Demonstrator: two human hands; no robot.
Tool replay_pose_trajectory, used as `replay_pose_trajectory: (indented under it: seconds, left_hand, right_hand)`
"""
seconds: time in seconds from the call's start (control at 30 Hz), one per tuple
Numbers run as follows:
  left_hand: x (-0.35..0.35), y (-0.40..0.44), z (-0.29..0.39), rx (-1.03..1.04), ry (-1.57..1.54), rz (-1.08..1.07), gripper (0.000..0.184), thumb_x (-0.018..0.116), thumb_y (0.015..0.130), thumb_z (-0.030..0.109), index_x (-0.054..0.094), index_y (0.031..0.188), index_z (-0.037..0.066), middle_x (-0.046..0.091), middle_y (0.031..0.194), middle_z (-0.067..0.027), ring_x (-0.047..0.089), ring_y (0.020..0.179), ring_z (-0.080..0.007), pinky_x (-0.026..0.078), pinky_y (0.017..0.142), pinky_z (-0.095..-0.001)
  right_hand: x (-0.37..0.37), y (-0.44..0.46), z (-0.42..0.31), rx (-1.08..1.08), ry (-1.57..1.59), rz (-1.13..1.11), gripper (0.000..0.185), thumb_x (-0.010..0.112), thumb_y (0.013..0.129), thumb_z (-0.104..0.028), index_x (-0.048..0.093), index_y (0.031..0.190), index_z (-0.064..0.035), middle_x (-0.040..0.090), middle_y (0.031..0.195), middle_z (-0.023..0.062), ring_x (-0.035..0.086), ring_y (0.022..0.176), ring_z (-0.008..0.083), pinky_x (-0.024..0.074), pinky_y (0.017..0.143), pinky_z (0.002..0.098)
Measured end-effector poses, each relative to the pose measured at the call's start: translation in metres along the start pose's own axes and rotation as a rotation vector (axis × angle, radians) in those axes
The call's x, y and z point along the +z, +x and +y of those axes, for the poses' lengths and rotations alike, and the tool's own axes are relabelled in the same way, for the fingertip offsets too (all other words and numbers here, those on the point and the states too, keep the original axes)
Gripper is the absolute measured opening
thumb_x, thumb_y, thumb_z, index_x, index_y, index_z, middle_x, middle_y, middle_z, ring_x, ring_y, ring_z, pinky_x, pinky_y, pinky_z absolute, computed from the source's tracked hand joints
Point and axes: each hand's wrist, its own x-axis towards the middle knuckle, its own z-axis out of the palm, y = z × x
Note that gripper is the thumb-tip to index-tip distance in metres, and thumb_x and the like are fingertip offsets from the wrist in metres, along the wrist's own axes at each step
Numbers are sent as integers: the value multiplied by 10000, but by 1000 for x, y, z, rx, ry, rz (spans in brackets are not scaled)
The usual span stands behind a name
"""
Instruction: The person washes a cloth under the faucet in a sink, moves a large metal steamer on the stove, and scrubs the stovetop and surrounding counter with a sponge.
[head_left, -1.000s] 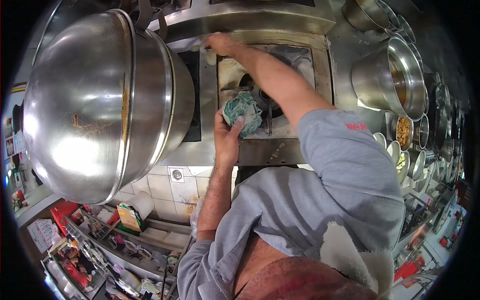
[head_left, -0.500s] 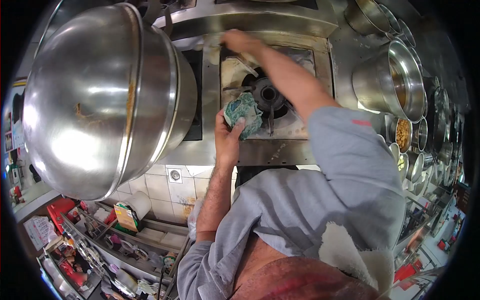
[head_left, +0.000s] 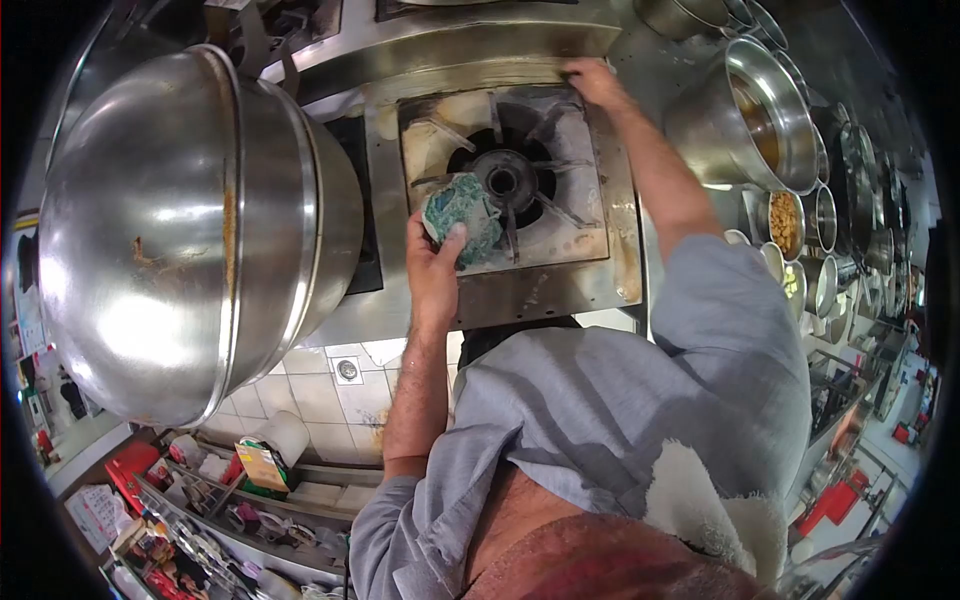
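My left hand is closed on a crumpled green-and-whitish cloth, thumb on top. It holds the cloth over the front left of the gas burner, whose grate arms spread over a stained, greasy stove top. My right hand reaches to the back right of the stove, by the raised steel ledge. Its fingers are closed and pressed down there; a small dark bit shows at the fingertips, too small to name.
A huge steel dome-shaped vessel stands close on my left. At right are a large steel pot with brownish liquid and a container of brown chunks. Behind on the left is a cluttered shelf above the tiled floor.
My right hand has swept from the back left of the stove to its back right, uncovering the burner. My left hand still holds the green cloth. The view has shifted slightly.
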Motion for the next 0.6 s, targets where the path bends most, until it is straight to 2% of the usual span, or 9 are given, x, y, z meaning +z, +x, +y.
replay_pose_trajectory:
  seconds: [0.03, 0.13, 0.2, 0.27, 0.33, 0.4, 0.5, 0.53, 0.6]
  left_hand:
    - [3, 1, -1, 0, 4, -10, 377, 576, 843, 41, 421, 1186, 16, 539, 1086, -68, 510, 992, -134, 388, 904, -270]
    - [17, -2, 2, -13, 33, -59, 384, 576, 841, 42, 422, 1191, 12, 538, 1100, -71, 512, 999, -140, 389, 906, -275]
    - [18, -4, 1, -6, 16, -99, 384, 576, 840, 42, 423, 1190, 10, 538, 1104, -72, 512, 1003, -143, 388, 909, -277]
    - [17, -5, -9, -38, 26, -108, 388, 573, 836, 42, 423, 1193, 9, 537, 1112, -74, 511, 1013, -149, 390, 909, -280]
    - [18, -6, -12, -67, 31, -116, 391, 573, 834, 43, 422, 1193, 8, 539, 1113, -76, 511, 1015, -150, 391, 910, -281]
    - [18, -6, -10, -88, 36, -108, 393, 573, 831, 45, 422, 1193, 8, 541, 1114, -78, 512, 1017, -151, 392, 910, -282]
    - [22, -5, -7, -47, 19, -124, 404, 574, 832, 47, 417, 1202, 5, 541, 1118, -81, 513, 1019, -153, 397, 909, -286]
    - [23, -3, -5, -54, 36, -120, 408, 574, 833, 48, 414, 1206, 5, 541, 1117, -82, 511, 1020, -152, 395, 911, -286]
    - [25, -4, -4, -63, 48, -111, 429, 571, 836, 50, 402, 1228, 5, 535, 1123, -86, 510, 1020, -153, 396, 909, -287]
  right_hand:
    - [15, 9, -6, 34, -50, 109, 300, 538, 772, -80, 641, 1054, -90, 632, 1016, 153, 575, 1005, 335, 458, 877, 385]
    - [8, 3, 0, 61, -84, 102, 284, 558, 762, -123, 635, 1031, -74, 624, 973, 198, 576, 945, 373, 461, 839, 414]
    - [18, -8, 24, 278, -76, 42, 298, 521, 745, -105, 636, 1017, -66, 634, 890, 200, 588, 868, 391, 471, 796, 439]
    - [-1, -75, -7, 191, -35, 75, 270, 498, 732, -93, 639, 957, -45, 625, 819, 216, 584, 822, 412, 471, 779, 455]
    - [-16, -146, -48, 291, 51, -5, 215, 502, 729, -95, 627, 886, -17, 612, 839, 232, 576, 849, 413, 463, 775, 467]
    - [2, -197, -62, 273, 93, 174, 179, 505, 727, -96, 609, 837, -1, 604, 861, 238, 569, 869, 410, 458, 772, 469]
    - [-5, -150, -52, 320, 71, 71, 185, 507, 730, -97, 610, 851, -1, 606, 897, 230, 567, 893, 400, 456, 784, 465]
    - [-2, -112, -41, 290, -2, 155, 185, 506, 731, -99, 616, 848, -8, 610, 886, 224, 571, 874, 404, 458, 781, 465]
    - [-1, -29, -25, 282, -184, 83, 226, 521, 730, -117, 640, 900, -25, 623, 906, 222, 585, 896, 387, 467, 778, 453]
